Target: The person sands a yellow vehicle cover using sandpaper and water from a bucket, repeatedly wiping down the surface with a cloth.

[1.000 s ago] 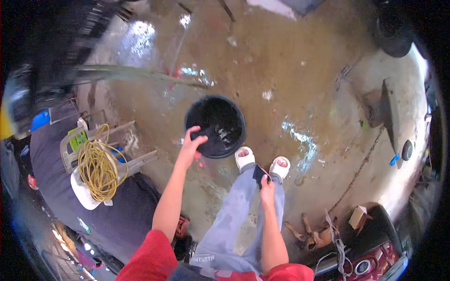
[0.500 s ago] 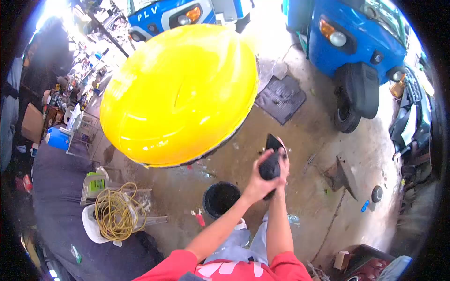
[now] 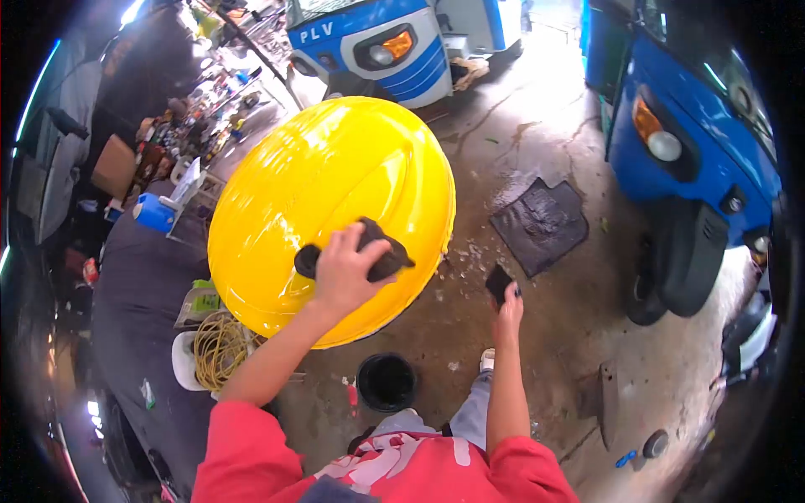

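Note:
My left hand (image 3: 342,270) is closed on a dark, crumpled cloth (image 3: 384,253) over the glossy yellow rounded panel (image 3: 310,184). Part of the cloth sticks out on both sides of the fingers, and it appears to touch the panel's surface. Lower and to the right, over the floor, my right hand (image 3: 508,313) grips a small flat black piece (image 3: 498,283) whose exact kind I cannot make out. Below the panel's near edge stands a black bucket (image 3: 386,382) with dark contents.
Blue three-wheeled vehicles stand at the back (image 3: 377,50) and right (image 3: 688,151). A wet black floor mat (image 3: 541,225) lies on the concrete. A coiled yellow hose or cord (image 3: 221,350) rests on a white chair at left. A metal piece (image 3: 605,407) is near my right.
My hands have parted. My left hand has moved left onto the yellow panel with the dark cloth, while my right hand stays over the floor with the black piece.

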Demonstrator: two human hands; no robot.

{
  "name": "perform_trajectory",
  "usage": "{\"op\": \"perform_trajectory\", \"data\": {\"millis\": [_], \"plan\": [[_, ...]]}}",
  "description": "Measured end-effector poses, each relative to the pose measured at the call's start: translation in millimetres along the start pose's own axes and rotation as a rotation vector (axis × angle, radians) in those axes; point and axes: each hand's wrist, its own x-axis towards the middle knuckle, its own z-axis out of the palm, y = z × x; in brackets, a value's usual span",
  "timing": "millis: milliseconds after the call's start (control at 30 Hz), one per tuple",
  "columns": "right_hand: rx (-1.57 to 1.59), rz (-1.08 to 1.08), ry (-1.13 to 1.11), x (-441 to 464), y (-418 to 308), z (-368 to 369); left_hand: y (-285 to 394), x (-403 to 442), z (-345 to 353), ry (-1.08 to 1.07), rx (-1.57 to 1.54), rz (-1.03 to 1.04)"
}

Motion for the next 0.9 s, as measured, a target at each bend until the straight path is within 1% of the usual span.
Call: {"op": "perform_trajectory", "data": {"millis": [33, 100, 133, 200, 233, 267, 300, 333, 367, 400, 433, 467, 500, 533, 567, 600, 667, 733, 767, 800, 833, 867, 900], "plan": [[-0.042, -0.003, 0.001, 14, 15, -15, 3, 14, 17, -0.012, 0.014, -0.013], [-0.135, 0.020, 0.017, 27, 32, -41, 7, 52, 48, -0.009, -0.075, 0.160], [-0.190, 0.046, 0.031, 31, 38, -51, 11, 80, 63, -0.074, -0.098, 0.153], [-0.266, 0.107, 0.044, 34, 32, -66, 7, 143, 99, -0.088, 0.012, 0.157], [-0.337, 0.123, 0.066, 35, 28, -74, 0, 172, 119, -0.005, 0.012, 0.119], [-0.405, 0.135, 0.085, 40, 25, -83, -10, 201, 129, -0.031, -0.010, 0.048], [-0.473, 0.078, 0.092, 57, 40, -104, -24, 223, 135, -0.077, -0.013, -0.049], [-0.539, 0.018, 0.101, 75, 56, -127, -39, 238, 136, -0.082, 0.018, -0.137], [-0.518, 0.004, 0.143, 81, 58, -139, -57, 244, 136, -0.043, 0.049, -0.223], [-0.676, -0.008, 0.075, 118, 90, -185, -74, 240, 127, -0.025, 0.065, -0.281], [-0.583, 0.064, 0.097, 104, 69, -179, -93, 232, 117, -0.028, 0.055, -0.389], [-0.488, 0.134, 0.122, 92, 50, -174, -119, 216, 113, 0.011, 0.081, -0.454], [-0.492, 0.135, 0.121, 93, 46, -174, -152, 191, 108, 0.049, 0.089, -0.479], [-0.486, 0.088, 0.095, 100, 49, -180, -160, 165, 88, 0.108, 0.112, -0.525], [-0.479, 0.040, 0.068, 106, 51, -183, -187, 133, 81, 0.128, 0.097, -0.594], [-0.481, 0.037, 0.067, 108, 51, -181, -203, 102, 66, 0.142, 0.104, -0.629], [-0.458, -0.068, 0.036, 110, 48, -174, -226, 34, 39, 0.204, 0.166, -0.754], [-0.532, -0.037, 0.002, 114, 38, -164, -245, -28, 10, 0.136, 0.308, -0.936], [-0.601, -0.001, -0.027, 115, 35, -162, -239, -50, -6, 0.059, 0.416, -1.094], [-0.612, -0.001, -0.039, 114, 33, -162, -236, -67, -19, -0.025, 0.525, -1.249], [-0.558, 0.005, -0.067, 113, 33, -163, -248, -85, -28, -0.187, 0.601, -1.359], [-0.503, 0.010, -0.094, 113, 33, -164, -260, -101, -32, -0.188, 0.603, -1.372], [-0.513, 0.010, -0.103, 113, 35, -168, -266, -107, -36, -0.222, 0.549, -1.436]]}}
